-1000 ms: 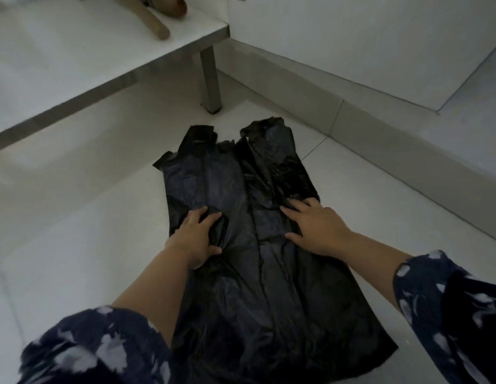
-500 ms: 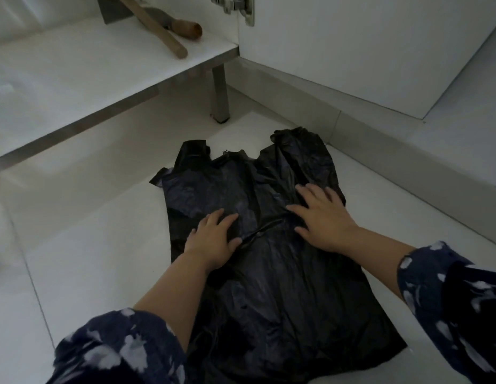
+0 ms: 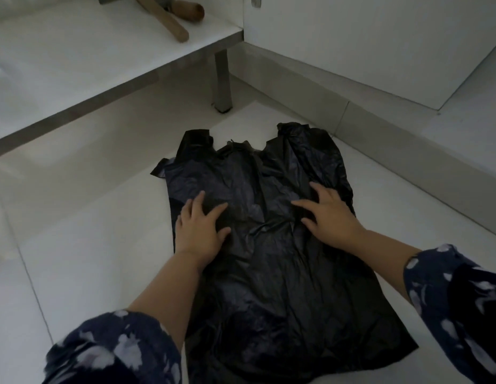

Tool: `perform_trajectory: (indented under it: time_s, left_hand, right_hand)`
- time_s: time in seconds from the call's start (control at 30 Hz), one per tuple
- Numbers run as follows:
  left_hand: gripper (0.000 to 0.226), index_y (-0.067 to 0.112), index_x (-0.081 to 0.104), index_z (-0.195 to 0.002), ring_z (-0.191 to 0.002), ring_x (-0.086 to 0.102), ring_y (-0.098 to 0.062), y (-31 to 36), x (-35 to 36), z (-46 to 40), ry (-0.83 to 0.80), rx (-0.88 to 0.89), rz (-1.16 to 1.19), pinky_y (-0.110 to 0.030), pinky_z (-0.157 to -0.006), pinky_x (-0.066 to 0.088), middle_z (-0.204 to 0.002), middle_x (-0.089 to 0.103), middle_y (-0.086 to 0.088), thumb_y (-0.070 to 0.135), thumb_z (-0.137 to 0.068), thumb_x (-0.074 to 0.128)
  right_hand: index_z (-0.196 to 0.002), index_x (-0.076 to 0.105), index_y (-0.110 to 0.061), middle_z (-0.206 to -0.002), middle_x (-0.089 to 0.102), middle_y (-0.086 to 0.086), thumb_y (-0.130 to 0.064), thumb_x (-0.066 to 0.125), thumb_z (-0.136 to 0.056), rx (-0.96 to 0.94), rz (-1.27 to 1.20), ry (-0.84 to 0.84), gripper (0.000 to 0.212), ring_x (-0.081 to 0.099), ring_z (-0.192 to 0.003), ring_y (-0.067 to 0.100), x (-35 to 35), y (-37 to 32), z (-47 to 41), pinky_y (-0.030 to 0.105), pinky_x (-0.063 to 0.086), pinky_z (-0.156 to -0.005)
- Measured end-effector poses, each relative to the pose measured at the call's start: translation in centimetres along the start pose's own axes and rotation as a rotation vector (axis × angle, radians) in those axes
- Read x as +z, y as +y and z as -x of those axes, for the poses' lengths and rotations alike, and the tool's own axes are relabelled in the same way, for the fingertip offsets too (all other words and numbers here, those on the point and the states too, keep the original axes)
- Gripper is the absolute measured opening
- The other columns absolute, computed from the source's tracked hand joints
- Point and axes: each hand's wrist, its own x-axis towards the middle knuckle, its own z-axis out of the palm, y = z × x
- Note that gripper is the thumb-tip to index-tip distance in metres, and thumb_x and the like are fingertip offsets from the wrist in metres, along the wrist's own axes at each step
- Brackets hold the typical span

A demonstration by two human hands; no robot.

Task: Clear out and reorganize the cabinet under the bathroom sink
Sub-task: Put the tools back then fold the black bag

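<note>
A black plastic bag point(image 3: 271, 273) lies spread flat on the white tiled floor, its two handles pointing away from me toward the cabinet. My left hand point(image 3: 198, 228) rests palm down on the bag's left side, fingers spread. On the bag's right side lies my right hand point(image 3: 328, 214), also flat with fingers apart. Neither hand grips anything. The white cabinet floor point(image 3: 83, 67) stands open at the upper left, raised on a metal leg point(image 3: 222, 79).
Two wooden-handled tools point(image 3: 169, 20) lie on the cabinet floor at the top. The open white cabinet door point(image 3: 352, 37) stands at the upper right, above a tiled plinth point(image 3: 379, 139). Bare floor tiles point(image 3: 83, 231) stretch to the bag's left.
Both hands have slid outward and away from me across the bag, and its upper part with the handles has spread wider and flatter. The view has shifted slightly.
</note>
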Motion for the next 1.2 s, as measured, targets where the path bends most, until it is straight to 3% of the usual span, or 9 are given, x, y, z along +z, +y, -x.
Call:
perform_trajectory:
  time_s: [0.17, 0.27, 0.37, 0.47, 0.53, 0.73, 0.97, 1.13, 1.2]
  left_hand:
    - [0.055, 0.04, 0.033, -0.144, -0.142, 0.01, -0.042, -2.6, -0.6, 0.3, 0.0, -0.286, 0.136, -0.052, -0.112, 0.024, -0.158, -0.003, -0.015, 0.047, -0.093, 0.051]
    - [0.059, 0.033, 0.034, -0.146, -0.14, 0.021, -0.038, -4.1, -0.2, -0.3, -0.014, -0.366, 0.233, -0.046, -0.111, 0.028, -0.155, 0.019, -0.019, 0.048, -0.092, 0.052]
    - [0.061, 0.017, 0.041, -0.143, -0.133, 0.038, -0.032, -4.7, 0.0, -0.8, 0.024, -0.343, 0.306, -0.04, -0.109, 0.032, -0.146, 0.04, -0.011, 0.041, -0.09, 0.058]
    - [0.056, 0.012, 0.045, -0.14, -0.125, 0.047, -0.03, -4.5, -0.4, -0.4, 0.182, -0.279, 0.346, -0.041, -0.103, 0.041, -0.142, 0.043, -0.005, 0.033, -0.09, 0.06]
    - [0.056, 0.015, 0.043, -0.14, -0.124, 0.047, -0.029, -3.9, -1.0, -0.2, 0.296, -0.241, 0.291, -0.042, -0.099, 0.043, -0.143, 0.042, -0.001, 0.031, -0.089, 0.061]
    - [0.063, 0.021, 0.035, -0.145, -0.127, 0.04, -0.028, -1.9, -2.7, -1.4, 0.474, -0.179, 0.181, -0.045, -0.099, 0.038, -0.149, 0.036, 0.004, 0.036, -0.089, 0.06]
    - [0.072, 0.026, 0.025, -0.15, -0.139, 0.025, -0.028, 0.3, -2.2, -4.0, 0.255, -0.16, 0.143, -0.047, -0.108, 0.03, -0.159, 0.012, 0.002, 0.048, -0.089, 0.057]
    - [0.069, 0.022, 0.028, -0.149, -0.138, 0.026, -0.026, 0.5, -0.5, -4.4, 0.174, -0.159, 0.145, -0.045, -0.106, 0.033, -0.156, 0.022, 0.004, 0.042, -0.089, 0.058]
    - [0.067, 0.028, 0.034, -0.146, -0.138, 0.025, -0.03, 0.6, 0.0, -4.4, 0.134, -0.203, 0.175, -0.046, -0.106, 0.034, -0.157, 0.017, -0.001, 0.044, -0.087, 0.061]
  right_hand:
    - [-0.143, 0.04, -0.029, -0.155, 0.016, 0.017, -0.023, 0.055, -0.094, 0.127, -0.151, -0.04, 0.052, 0.022, -0.14, 0.036, -0.2, -0.4, -1.3, 0.042, 0.022, -0.115]
    - [-0.144, 0.04, -0.02, -0.153, 0.023, 0.017, -0.018, 0.056, -0.093, 0.196, -0.195, -0.035, 0.053, 0.028, -0.137, 0.035, -0.4, -0.5, -2.2, 0.038, 0.025, -0.114]
    - [-0.139, 0.044, -0.007, -0.146, 0.039, 0.017, -0.007, 0.056, -0.09, 0.198, -0.254, -0.009, 0.051, 0.041, -0.13, 0.033, -0.9, -0.7, -2.5, 0.031, 0.03, -0.109]
    - [-0.137, 0.046, -0.004, -0.142, 0.043, 0.015, 0.0, 0.053, -0.09, 0.147, -0.334, 0.064, 0.049, 0.044, -0.126, 0.03, -1.3, -1.2, -1.9, 0.018, 0.027, -0.103]
    - [-0.141, 0.04, -0.005, -0.144, 0.04, 0.013, -0.003, 0.055, -0.091, 0.101, -0.374, 0.119, 0.052, 0.041, -0.13, 0.028, -1.7, -1.4, -1.6, 0.008, 0.019, -0.098]
    - [-0.145, 0.03, -0.008, -0.148, 0.033, 0.013, -0.005, 0.064, -0.087, 0.029, -0.373, 0.202, 0.068, 0.037, -0.132, 0.024, -4.1, -0.6, -1.8, 0.003, 0.012, -0.097]
    - [-0.147, 0.026, -0.006, -0.149, 0.031, 0.014, -0.003, 0.071, -0.08, 0.1, -0.347, 0.207, 0.081, 0.034, -0.136, 0.025, -3.7, 2.9, -1.9, 0.007, 0.012, -0.102]
    - [-0.147, 0.026, -0.008, -0.149, 0.031, 0.012, -0.005, 0.073, -0.078, 0.132, -0.351, 0.159, 0.083, 0.035, -0.135, 0.025, -1.9, 4.5, -1.3, 0.008, 0.014, -0.101]
    - [-0.147, 0.029, -0.01, -0.147, 0.034, 0.013, -0.007, 0.073, -0.079, 0.139, -0.355, 0.152, 0.08, 0.037, -0.133, 0.025, -1.5, 4.7, -1.5, 0.008, 0.015, -0.1]
